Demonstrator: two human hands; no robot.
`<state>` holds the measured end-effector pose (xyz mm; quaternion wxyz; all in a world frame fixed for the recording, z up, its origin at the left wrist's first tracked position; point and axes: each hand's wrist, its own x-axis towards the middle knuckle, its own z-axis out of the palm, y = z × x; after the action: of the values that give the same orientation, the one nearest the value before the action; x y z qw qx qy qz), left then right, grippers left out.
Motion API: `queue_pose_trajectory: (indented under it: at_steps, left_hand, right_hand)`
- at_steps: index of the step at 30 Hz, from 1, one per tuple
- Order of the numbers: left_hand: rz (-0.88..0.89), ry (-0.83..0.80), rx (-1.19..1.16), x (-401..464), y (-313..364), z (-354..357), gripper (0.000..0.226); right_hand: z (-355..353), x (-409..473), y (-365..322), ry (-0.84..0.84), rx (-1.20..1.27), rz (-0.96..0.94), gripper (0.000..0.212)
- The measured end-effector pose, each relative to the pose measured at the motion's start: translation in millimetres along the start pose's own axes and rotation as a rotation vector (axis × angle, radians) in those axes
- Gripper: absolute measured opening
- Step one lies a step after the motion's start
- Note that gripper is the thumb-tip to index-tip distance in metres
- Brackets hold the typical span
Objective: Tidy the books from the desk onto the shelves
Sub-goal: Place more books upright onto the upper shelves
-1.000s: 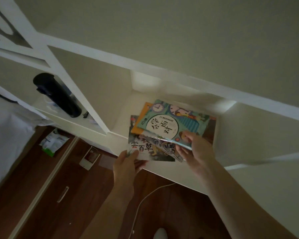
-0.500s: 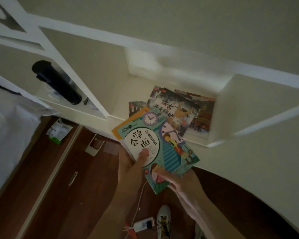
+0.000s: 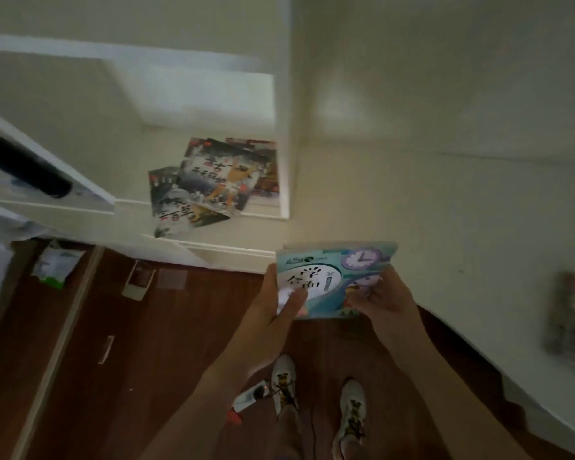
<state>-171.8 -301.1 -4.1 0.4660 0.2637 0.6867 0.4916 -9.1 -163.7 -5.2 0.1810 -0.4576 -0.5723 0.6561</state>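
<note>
1. A teal book (image 3: pixel 337 277) with a purple clock on its cover is held in both hands slightly below and right of the centre of the frame, in front of the white shelf unit's lower edge.
2. The left hand (image 3: pixel 273 310) is placed at the book's left edge; its thumb is laid across the cover's white oval, and its fingers are curled beneath the book, out of sight.
3. The right hand (image 3: pixel 384 298) is closed on the book's lower right part, with the fingertips pressed onto the cover beside the clock picture.
4. The book is tilted toward the camera, so that its top edge lies nearer the shelf (image 3: pixel 213 234) than its bottom edge.
5. Three picture books (image 3: pixel 213 184) are seen lying flat and fanned in an overlapping pile on the shelf, in the middle of the frame, well apart from the held book and above and to the left of it.
6. A blurred stack of books (image 3: pixel 573 323) is seen on the white table (image 3: pixel 462 227) at the right edge of the frame, to the right of the right hand and apart from it.
7. A black bottle (image 3: pixel 24 161) is seen in the neighbouring compartment at the left edge.
8. White shoes (image 3: pixel 284 383) and a power strip (image 3: pixel 249 398) are seen on the brown wooden floor (image 3: pixel 146 360) at the bottom of the frame.
</note>
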Motion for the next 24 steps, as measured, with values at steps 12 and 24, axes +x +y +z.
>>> queue_pose_trajectory:
  at_steps: [12,24]
  left_hand:
    - [0.205,0.019,0.229,92.2,26.0,144.1,0.044]
    - [0.392,0.115,0.298,14.6,159.6,125.3,0.034]
  right_hand:
    - [-132.1,55.0,18.6,0.234,-0.166,-0.145,0.033]
    - [-148.9,-13.4,-128.6,-0.015,-0.039,-0.445,0.025]
